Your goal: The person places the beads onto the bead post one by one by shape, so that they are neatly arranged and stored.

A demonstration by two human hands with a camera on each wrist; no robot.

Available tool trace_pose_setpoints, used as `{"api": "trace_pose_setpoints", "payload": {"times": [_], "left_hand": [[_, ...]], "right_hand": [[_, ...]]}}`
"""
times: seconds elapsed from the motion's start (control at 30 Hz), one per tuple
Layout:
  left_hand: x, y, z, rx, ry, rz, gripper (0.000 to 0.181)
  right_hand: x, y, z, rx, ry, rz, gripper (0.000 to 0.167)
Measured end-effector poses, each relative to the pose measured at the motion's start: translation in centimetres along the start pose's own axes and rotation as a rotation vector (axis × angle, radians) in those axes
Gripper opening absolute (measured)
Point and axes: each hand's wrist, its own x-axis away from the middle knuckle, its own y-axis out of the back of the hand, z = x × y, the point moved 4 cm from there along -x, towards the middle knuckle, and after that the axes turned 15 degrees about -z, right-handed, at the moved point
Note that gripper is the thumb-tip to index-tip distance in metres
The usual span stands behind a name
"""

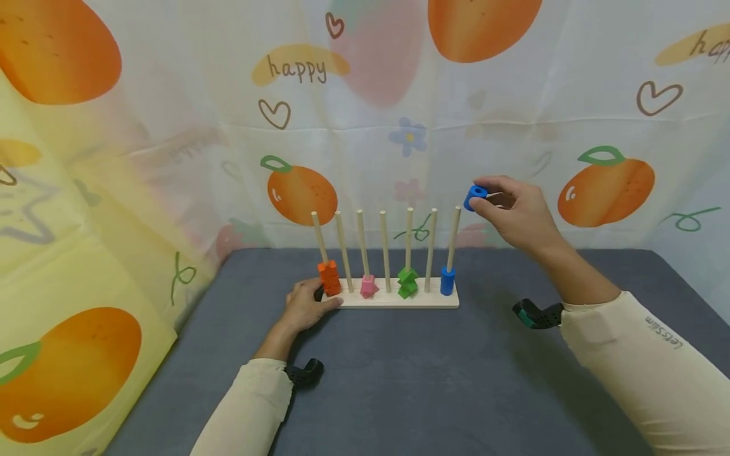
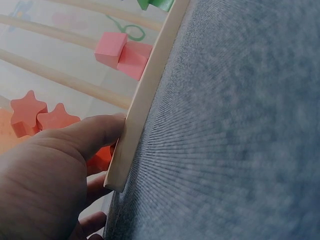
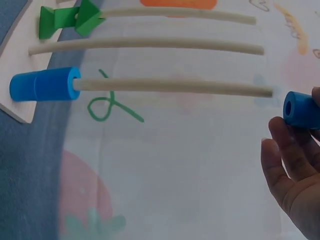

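Observation:
My right hand (image 1: 521, 212) pinches a blue cylindrical bead (image 1: 474, 197) between thumb and fingers. The bead's hole (image 3: 288, 108) faces the tip of the rightmost peg (image 3: 200, 87), with a small gap between them in the right wrist view. Two stacked blue beads (image 1: 447, 282) sit at the foot of that peg. At the other end, my left hand (image 1: 302, 305) grips the wooden pegboard base (image 1: 399, 303), thumb along its front edge and fingers round the end. Orange star beads (image 1: 329, 278) are stacked on the leftmost peg, beside that hand.
Pink beads (image 1: 368, 287) and green beads (image 1: 407, 284) sit on other pegs, with bare pegs between. The board stands on a grey tabletop (image 1: 393, 380). Behind it hangs a fruit-printed cloth (image 1: 353, 139); a yellow printed cloth (image 1: 68, 266) covers the left side.

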Motion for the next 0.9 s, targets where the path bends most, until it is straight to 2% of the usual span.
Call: {"api": "trace_pose_setpoints", "payload": {"times": [0.2,0.53,0.9], "left_hand": [[0.1,-0.2,0.1,0.005,0.037,0.012,0.056],[0.0,-0.2,0.2,0.012,0.030,0.011,0.059],[0.2,0.0,-0.1,0.012,0.038,0.015,0.058]], "right_hand": [[-0.3,-1.3,-0.7,-0.014,-0.021,0.012,0.041],[0.2,-2.5,-0.4,-0.074,-0.018,0.047,0.044],[1.9,-4.0,-2.8,-0.085,-0.077,0.021,0.046]]}}
